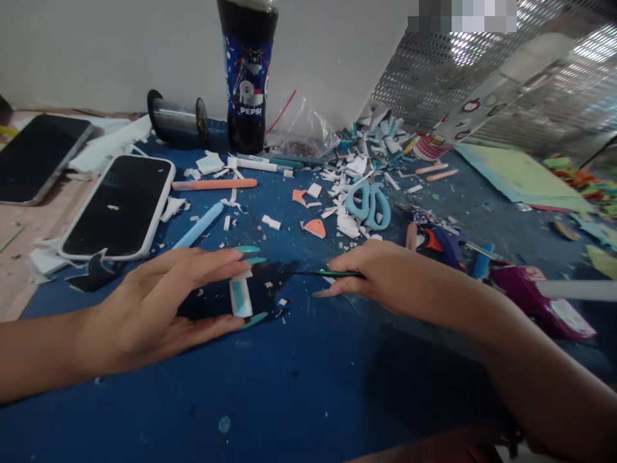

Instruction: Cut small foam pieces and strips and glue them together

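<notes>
My left hand (178,289) grips a small white rectangular piece (241,294) with a light-blue strip on its face, between the thumb and long-nailed fingers, just over the blue table mat (270,392). My right hand (371,273) is closed on a thin, dark, pointed tool (321,273). Its tip points left toward the white piece, with a gap between them; the exact kind of tool is unclear. Small white scraps (283,301) lie on the mat between the two hands.
Behind the hands lie orange scraps (315,227), blue-handled scissors (370,204) and a heap of foam-like offcuts (376,141). A Pepsi bottle (248,77) stands at the back. Two phones, one white-edged (118,209), lie left. A purple object (542,302) and a glue gun-like tool (446,244) lie right.
</notes>
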